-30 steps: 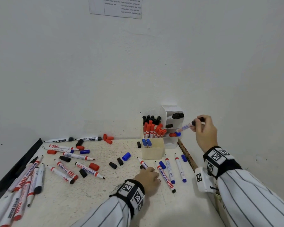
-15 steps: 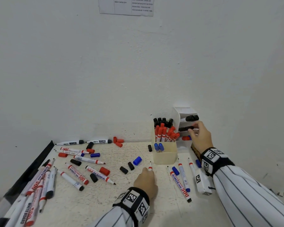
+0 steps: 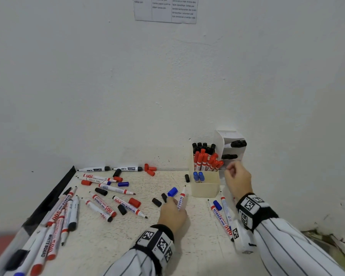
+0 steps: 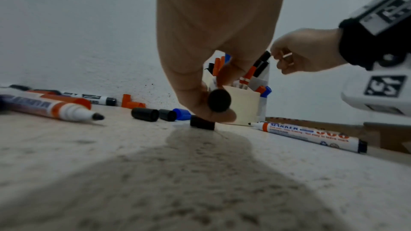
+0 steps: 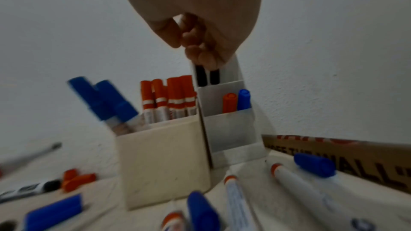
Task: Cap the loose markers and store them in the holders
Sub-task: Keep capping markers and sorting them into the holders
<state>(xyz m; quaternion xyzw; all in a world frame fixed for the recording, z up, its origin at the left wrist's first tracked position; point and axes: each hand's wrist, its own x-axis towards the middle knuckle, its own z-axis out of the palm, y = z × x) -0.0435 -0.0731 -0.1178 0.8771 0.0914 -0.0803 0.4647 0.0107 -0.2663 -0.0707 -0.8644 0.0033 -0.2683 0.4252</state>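
My left hand (image 3: 173, 210) rests low on the table and grips an uncapped marker (image 3: 182, 198) with a red collar, tip pointing away from me. In the left wrist view its black butt end (image 4: 219, 100) shows between the fingers, with a black cap (image 4: 202, 123) just below. My right hand (image 3: 235, 176) hovers before the white tiered holder (image 3: 234, 148), fingers loosely curled and holding nothing. Black-capped markers (image 5: 206, 76) sit in that holder. The beige box holder (image 3: 205, 188) holds red, black and blue capped markers.
Several uncapped markers (image 3: 106, 206) and loose caps lie across the left of the table. A blue cap (image 3: 172, 191) and black caps (image 3: 156, 202) lie ahead of my left hand. Two markers (image 3: 220, 220) and a blue cap (image 3: 217, 205) lie under my right wrist. Walls close off the back and right.
My right hand carried a black-capped marker into the white holder, let it go and drew back a little. My left hand took hold of the uncapped marker on the table.
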